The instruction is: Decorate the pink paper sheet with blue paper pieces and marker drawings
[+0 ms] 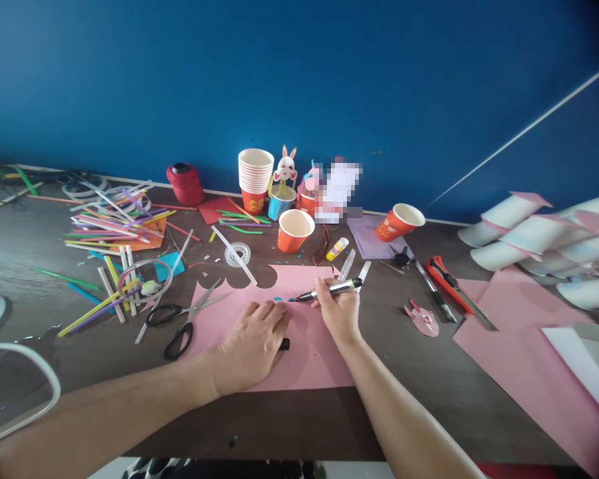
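Note:
My right hand (pixel 340 316) is closed around a black and silver marker (pixel 332 290), its tip down by small blue spots (pixel 278 299) on a pink sheet of paper (pixel 309 369). My left hand (pixel 254 342) presses on that same sheet with bent fingers, and a black marker cap (pixel 285 344) pokes out between thumb and fingers. The sheet's far edge has rounded cut-outs. Black-handled scissors (pixel 187 319) lie partly open over its left side, beside my left hand. A small pink paper animal head (pixel 422 319) rests to the right.
Colourful straws (pixel 112 223) heap at left, near tape (pixel 237 254). Behind stand stacked paper cups (pixel 255 176), an orange cup (pixel 296 231) and a rabbit figure (pixel 285 167). A glue stick (pixel 337 249), box cutter (pixel 452 286), pink sheets (pixel 524 326) and paper rolls (pixel 539 236) lie rightward.

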`<state>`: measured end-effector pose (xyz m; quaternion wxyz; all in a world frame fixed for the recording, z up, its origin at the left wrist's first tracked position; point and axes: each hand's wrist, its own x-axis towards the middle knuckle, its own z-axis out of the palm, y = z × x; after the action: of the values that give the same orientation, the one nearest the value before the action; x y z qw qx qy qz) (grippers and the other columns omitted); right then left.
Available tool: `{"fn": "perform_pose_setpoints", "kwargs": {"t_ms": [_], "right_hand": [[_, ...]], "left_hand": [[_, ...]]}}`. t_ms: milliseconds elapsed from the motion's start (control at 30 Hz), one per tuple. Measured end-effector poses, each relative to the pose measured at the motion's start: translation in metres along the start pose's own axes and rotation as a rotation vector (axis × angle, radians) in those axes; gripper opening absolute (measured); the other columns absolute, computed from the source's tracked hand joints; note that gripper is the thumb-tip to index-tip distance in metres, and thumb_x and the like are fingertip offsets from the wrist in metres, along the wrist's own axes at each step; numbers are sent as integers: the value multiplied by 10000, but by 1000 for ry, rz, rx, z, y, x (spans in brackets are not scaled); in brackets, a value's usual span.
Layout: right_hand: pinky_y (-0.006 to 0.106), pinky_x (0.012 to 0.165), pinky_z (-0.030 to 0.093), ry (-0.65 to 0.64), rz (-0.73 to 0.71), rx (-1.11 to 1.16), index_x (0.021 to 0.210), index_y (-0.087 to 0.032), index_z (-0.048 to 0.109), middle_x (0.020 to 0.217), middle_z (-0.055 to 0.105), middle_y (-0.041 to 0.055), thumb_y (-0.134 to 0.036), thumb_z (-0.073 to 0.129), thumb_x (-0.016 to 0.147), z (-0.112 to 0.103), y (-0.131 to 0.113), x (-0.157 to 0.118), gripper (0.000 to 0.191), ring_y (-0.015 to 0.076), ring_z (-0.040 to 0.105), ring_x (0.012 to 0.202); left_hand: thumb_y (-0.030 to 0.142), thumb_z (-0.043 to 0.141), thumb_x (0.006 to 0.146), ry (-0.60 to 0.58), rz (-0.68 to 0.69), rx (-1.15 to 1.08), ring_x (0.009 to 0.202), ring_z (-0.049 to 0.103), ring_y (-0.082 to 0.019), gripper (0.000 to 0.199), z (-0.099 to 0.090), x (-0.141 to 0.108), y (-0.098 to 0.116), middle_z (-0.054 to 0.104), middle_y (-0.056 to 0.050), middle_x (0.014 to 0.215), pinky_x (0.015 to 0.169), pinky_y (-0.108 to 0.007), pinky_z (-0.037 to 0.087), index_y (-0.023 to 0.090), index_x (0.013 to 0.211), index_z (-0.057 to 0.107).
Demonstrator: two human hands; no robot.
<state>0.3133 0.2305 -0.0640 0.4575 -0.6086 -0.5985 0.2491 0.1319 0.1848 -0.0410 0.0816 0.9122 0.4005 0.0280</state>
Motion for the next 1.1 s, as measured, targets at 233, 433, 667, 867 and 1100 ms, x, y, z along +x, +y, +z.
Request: {"fn": "perform_pose_setpoints", "kwargs": {"t_ms": [233,433,667,867,1100], "right_hand": [[209,353,386,148,195,358,571,-172,546,376,478,-45,-420,532,779,1,1,3,324,107,494,329],[199,358,378,188,233,571,637,-159,554,391,408,-71,-440,535,782,-10,-16,6,317,74,441,329],[239,451,468,-118,269,603,776,-149,598,513,541,-23,-416,556,778,-11,-43,-1,270,118,553,466],[221,456,442,61,130,371,714,-163,553,446,520,-41,-367,504,824,11,-22,-15,236,108,526,419],[194,414,394,29,104,244,629,-172,493,419,491,-51,-339,494,833,11,-17,-17,264,83,473,368]], "left_hand": [[188,376,819,1,36,49,1112,377,-277,422,-3,-2,2,424,-164,1248,878,-407,331,66,1222,408],[187,401,801,-26,38,60,1033,426,-264,390,-4,-3,4,474,-152,1152,854,-384,348,65,1168,455],[207,446,753,-28,79,84,1066,393,-283,549,2,-9,7,445,-172,1216,865,-416,324,46,1270,356],[238,396,812,7,89,106,1059,395,-284,386,2,-11,8,459,-146,1195,864,-415,315,82,1151,492],[225,380,825,3,79,101,1067,403,-280,435,2,-9,8,458,-166,1178,839,-387,328,45,1218,423]]}}
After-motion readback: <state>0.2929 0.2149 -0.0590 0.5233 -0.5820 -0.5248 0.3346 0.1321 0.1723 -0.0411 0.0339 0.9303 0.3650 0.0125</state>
